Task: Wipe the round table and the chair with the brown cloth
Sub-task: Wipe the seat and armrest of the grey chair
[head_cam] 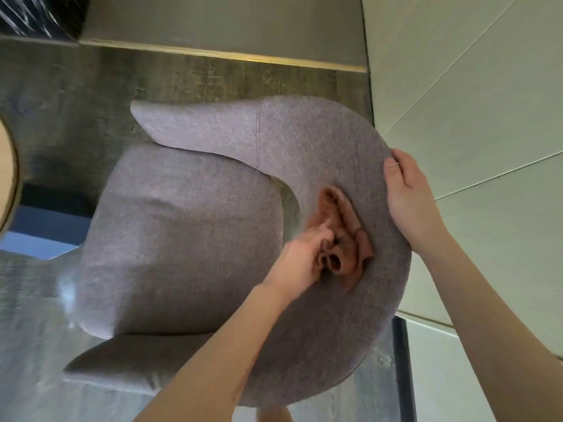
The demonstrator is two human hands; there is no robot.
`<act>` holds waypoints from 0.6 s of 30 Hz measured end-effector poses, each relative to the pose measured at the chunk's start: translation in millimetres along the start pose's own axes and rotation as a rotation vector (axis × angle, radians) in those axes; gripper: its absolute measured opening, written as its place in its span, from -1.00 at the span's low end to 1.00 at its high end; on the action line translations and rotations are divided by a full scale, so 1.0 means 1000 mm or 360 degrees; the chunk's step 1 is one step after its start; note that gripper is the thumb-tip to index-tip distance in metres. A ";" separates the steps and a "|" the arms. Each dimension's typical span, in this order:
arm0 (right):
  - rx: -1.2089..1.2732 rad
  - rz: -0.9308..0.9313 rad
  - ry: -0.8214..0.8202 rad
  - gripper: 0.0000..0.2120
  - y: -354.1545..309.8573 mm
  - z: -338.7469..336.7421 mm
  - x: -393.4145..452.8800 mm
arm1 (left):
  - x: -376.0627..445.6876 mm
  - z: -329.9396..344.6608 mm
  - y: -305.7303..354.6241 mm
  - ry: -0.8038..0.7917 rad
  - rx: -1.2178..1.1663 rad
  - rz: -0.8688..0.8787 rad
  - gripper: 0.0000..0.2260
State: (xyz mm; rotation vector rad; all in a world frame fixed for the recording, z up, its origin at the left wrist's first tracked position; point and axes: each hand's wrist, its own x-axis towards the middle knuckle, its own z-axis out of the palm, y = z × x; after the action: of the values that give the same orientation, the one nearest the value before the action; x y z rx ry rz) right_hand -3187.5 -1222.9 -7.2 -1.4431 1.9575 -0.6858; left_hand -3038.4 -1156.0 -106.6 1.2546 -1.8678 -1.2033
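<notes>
While L hand (304,254) bunches brown cloth (344,239) on chair (182,239) backrest, R hand (408,193) grips its rim.

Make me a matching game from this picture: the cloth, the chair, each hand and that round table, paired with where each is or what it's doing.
Things:
1. brown cloth
2. left hand
3. right hand
4. round table

Descriptions:
A. grips the outer edge of the chair back
B. only a sliver shows at the picture's left edge
C. lies bunched against the inside of the backrest
D. presses the cloth onto the chair

Pairs: 1-C, 2-D, 3-A, 4-B
</notes>
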 end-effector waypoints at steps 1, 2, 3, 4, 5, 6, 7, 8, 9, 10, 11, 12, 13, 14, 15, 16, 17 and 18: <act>-0.0002 0.0012 -0.0005 -0.63 0.000 0.000 0.000 | -0.011 0.001 -0.010 -0.0135 0.0095 -0.0001 -0.76; -0.0005 0.0019 -0.0010 -0.63 0.000 0.000 0.000 | -0.020 0.001 -0.018 -0.0307 0.0244 -0.0085 -0.73; 0.0001 0.0022 -0.0010 -0.62 0.000 0.000 -0.001 | -0.028 0.000 -0.026 -0.0513 0.0420 -0.0294 -0.70; 0.0009 0.0022 -0.0009 -0.62 0.000 -0.001 -0.002 | -0.035 -0.003 -0.032 -0.0677 0.0558 -0.0576 -0.70; 0.0012 0.0020 -0.0012 -0.63 0.000 0.000 -0.002 | -0.039 -0.008 -0.036 -0.0663 0.0567 -0.0828 -0.71; 0.0005 0.0012 -0.0016 -0.63 -0.001 -0.001 -0.003 | -0.041 -0.015 -0.038 -0.0441 0.0412 -0.1040 -0.73; -0.0006 0.0006 -0.0014 -0.63 -0.001 -0.001 -0.002 | -0.040 -0.024 -0.034 -0.0116 0.0172 -0.1180 -0.76; -0.0013 0.0010 -0.0007 -0.62 -0.001 -0.001 -0.002 | -0.034 -0.033 -0.026 0.0203 0.0006 -0.1226 -0.78; -0.0019 0.0020 -0.0003 -0.62 -0.001 -0.001 -0.002 | -0.024 -0.040 -0.015 0.0427 -0.0074 -0.1188 -0.80; -0.0030 0.0023 -0.0004 -0.63 -0.001 0.000 -0.003 | -0.012 -0.045 -0.002 0.0570 -0.0151 -0.1115 -0.83; -0.0047 0.0016 -0.0004 -0.63 -0.002 0.000 -0.003 | 0.000 -0.047 0.011 0.0661 -0.0247 -0.1018 -0.85; -0.0064 0.0003 0.0000 -0.64 -0.002 0.000 -0.003 | 0.012 -0.046 0.026 0.0712 -0.0315 -0.0899 -0.86; -0.0077 -0.0014 0.0010 -0.64 -0.002 0.000 -0.004 | 0.021 -0.044 0.041 0.0720 -0.0309 -0.0767 -0.86; -0.0086 -0.0031 0.0016 -0.65 -0.002 0.000 -0.004 | 0.027 -0.039 0.053 0.0688 -0.0224 -0.0619 -0.82; -0.0087 -0.0044 0.0011 -0.66 -0.002 0.000 -0.003 | 0.027 -0.032 0.063 0.0601 -0.0084 -0.0460 -0.73; -0.0078 -0.0049 -0.0005 -0.66 -0.003 0.000 -0.003 | 0.024 -0.022 0.068 0.0444 0.0062 -0.0313 -0.59; -0.0069 -0.0042 -0.0016 -0.66 -0.003 0.000 -0.002 | 0.017 -0.012 0.071 0.0262 0.0188 -0.0185 -0.43; -0.0074 -0.0027 -0.0010 -0.65 -0.004 0.000 -0.001 | 0.009 -0.004 0.068 0.0139 0.0282 -0.0096 -0.32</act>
State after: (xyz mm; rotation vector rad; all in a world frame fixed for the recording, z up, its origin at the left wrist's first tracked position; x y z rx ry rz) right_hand -3184.6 -1222.5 -4.7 -1.4892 1.9705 -0.6466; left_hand -3065.4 -1156.1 -43.5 1.4445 -1.9178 -1.0137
